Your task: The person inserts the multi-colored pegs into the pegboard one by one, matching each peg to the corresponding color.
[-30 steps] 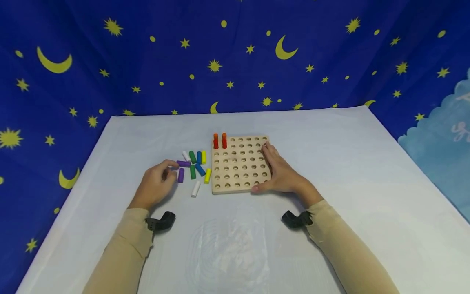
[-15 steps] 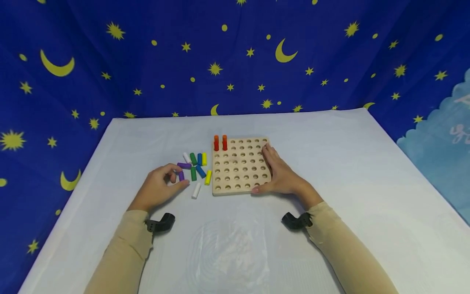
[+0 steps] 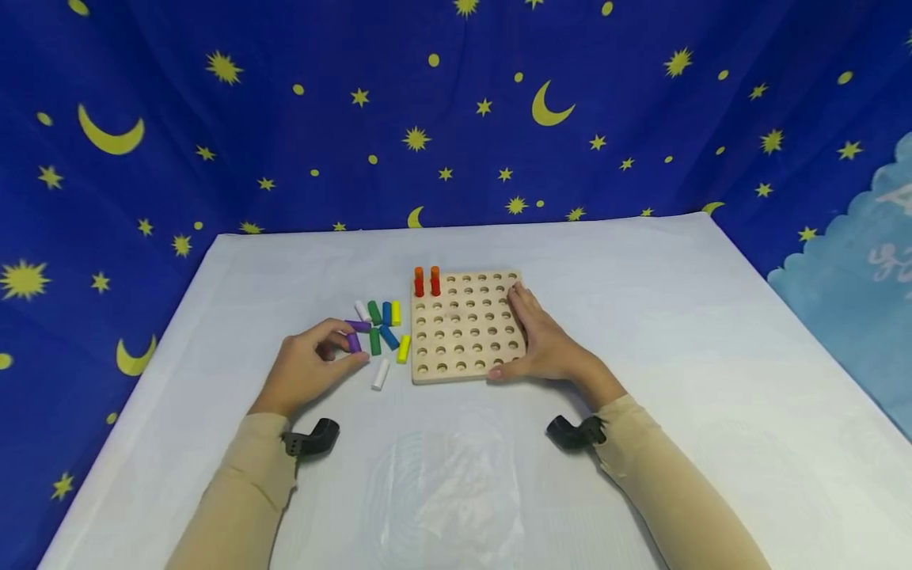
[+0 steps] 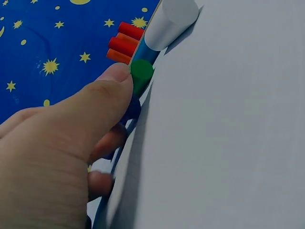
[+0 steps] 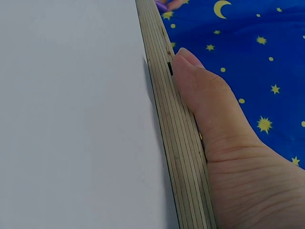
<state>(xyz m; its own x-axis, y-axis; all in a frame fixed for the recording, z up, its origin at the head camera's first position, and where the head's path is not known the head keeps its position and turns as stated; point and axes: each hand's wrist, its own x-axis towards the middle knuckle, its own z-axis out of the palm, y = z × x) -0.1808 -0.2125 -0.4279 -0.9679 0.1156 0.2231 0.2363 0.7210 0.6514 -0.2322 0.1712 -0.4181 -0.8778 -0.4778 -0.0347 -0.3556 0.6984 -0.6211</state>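
Left hand point(image 3: 306, 364) has advanced, pinching a purple peg point(image 3: 355, 343) — right hand point(image 3: 547, 342), spread, touches pegboard point(image 3: 449, 342).

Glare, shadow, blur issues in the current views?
Head: bright, with a pale shiny patch on the table near the front. Left wrist: dimmer, a soft shadow beside the left hand, another by the white peg. Right wrist: also dim, a narrow shadow along the board; no heavy blur in any view.
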